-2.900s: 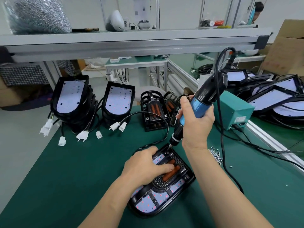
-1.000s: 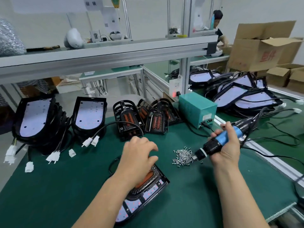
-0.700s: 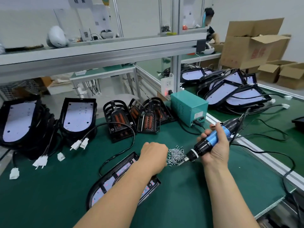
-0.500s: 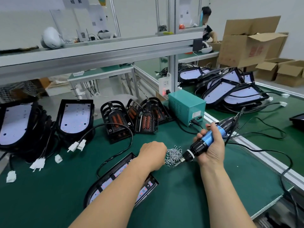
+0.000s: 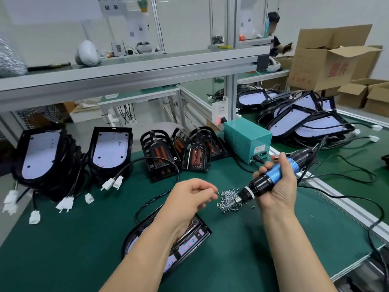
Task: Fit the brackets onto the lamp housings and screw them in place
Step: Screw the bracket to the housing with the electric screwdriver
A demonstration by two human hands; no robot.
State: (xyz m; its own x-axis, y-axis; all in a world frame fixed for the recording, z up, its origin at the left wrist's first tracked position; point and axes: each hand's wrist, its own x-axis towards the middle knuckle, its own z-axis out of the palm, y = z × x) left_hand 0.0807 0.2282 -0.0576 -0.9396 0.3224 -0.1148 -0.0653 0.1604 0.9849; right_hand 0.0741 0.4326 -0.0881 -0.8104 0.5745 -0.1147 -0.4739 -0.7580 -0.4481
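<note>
A black lamp housing [image 5: 190, 244] with a bracket on it lies flat on the green mat, partly hidden under my left forearm. My left hand [image 5: 190, 197] hovers beyond it with fingers curled, pinching a small screw at the left edge of the loose screw pile [image 5: 228, 198]. My right hand [image 5: 275, 187] grips a blue and black electric screwdriver [image 5: 271, 177], held slanted with its bit down in the screws. Spare black brackets [image 5: 161, 155] with orange inserts stand at the back.
Two stacks of housings [image 5: 111, 148] with white plugs stand at the back left. A green power box [image 5: 247, 142] sits behind the screws, and the driver's cable [image 5: 347, 199] trails right. More housings [image 5: 305, 121] lie on the right-hand bench near cardboard boxes [image 5: 324, 62].
My left hand left the housing, reached to the screw pile and has lifted slightly from it. My right hand brought the driver down from the housing to the screws.
</note>
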